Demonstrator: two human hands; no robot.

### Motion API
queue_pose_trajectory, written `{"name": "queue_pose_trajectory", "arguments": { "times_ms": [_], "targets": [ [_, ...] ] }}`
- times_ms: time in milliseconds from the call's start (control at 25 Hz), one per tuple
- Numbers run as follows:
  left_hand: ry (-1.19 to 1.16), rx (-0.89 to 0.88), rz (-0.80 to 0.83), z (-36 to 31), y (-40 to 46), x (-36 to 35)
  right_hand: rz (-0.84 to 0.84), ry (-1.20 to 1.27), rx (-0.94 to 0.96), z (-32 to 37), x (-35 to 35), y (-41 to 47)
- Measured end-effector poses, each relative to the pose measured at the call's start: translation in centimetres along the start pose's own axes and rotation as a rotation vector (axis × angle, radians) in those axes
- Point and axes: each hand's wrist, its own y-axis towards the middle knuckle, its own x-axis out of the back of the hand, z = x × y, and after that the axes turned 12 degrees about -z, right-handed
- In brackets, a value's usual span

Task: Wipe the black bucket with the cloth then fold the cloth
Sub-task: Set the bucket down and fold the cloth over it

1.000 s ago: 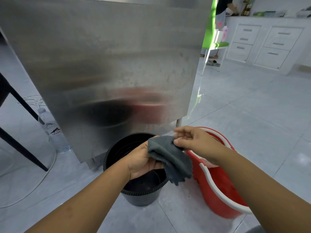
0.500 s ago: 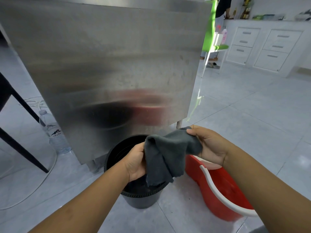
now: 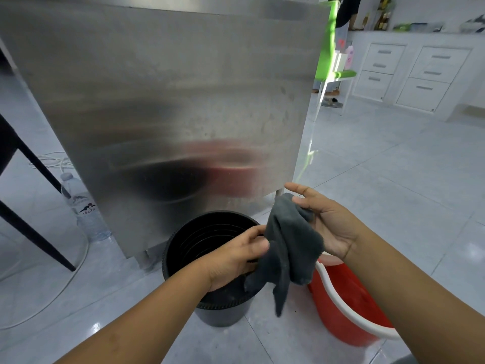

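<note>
Your left hand (image 3: 236, 258) pinches grey cloth (image 3: 291, 248) over black bucket (image 3: 183, 248), frame middle; your right hand (image 3: 328, 222), fingers half open, holds its top.

Matt fuzzy cloth (image 3: 291, 248), ribbed black bucket (image 3: 210, 237), brushed-metal panel (image 3: 170, 101)

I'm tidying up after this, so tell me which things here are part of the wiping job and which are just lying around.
Part of the job:
- black bucket
- grey cloth, held up by left hand and right hand

Just lying about:
- red bucket with white handle
- water bottle
- white cable on the floor
- green chair
- steel cabinet
</note>
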Motion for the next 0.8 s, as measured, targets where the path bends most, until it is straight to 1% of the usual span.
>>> {"name": "queue_pose_trajectory", "arguments": {
  "times_ms": [40, 120, 200, 280, 360, 520, 600, 720, 800],
  "targets": [
    [0.117, -0.049, 0.0, -0.2, -0.2, -0.5, 0.021, 0.008, 0.001, 0.0, 0.0, 0.0],
    [0.291, -0.141, -0.097, -0.1, -0.3, -1.5, 0.053, -0.005, 0.014, 0.0, -0.1, -0.1],
    [0.342, -0.227, -0.244, 0.3, -0.1, -2.4, 0.064, -0.029, 0.028, -0.2, -0.2, -0.1],
    [0.338, -0.247, -0.327, 0.3, -0.2, -2.8, 0.066, -0.033, 0.021, -0.4, -0.4, 0.0],
    [0.341, -0.192, -0.304, -0.4, -0.5, -2.9, 0.055, -0.054, 0.007, -0.4, -0.3, 0.1],
    [0.353, -0.028, -0.175, -2.0, -1.0, -1.8, -0.019, -0.114, -0.028, -0.4, 0.3, 0.7],
    [0.368, 0.015, -0.136, -2.2, -1.3, -1.6, -0.04, -0.136, -0.046, -0.7, 0.4, 0.9],
    [0.336, 0.05, -0.189, -2.1, -1.2, -1.7, -0.03, -0.148, -0.08, -1.3, 0.4, 1.4],
    [0.279, 0.099, -0.232, -2.2, -1.2, -1.6, 0.007, -0.219, -0.117, -1.5, 0.4, 1.5]
  ]
}}
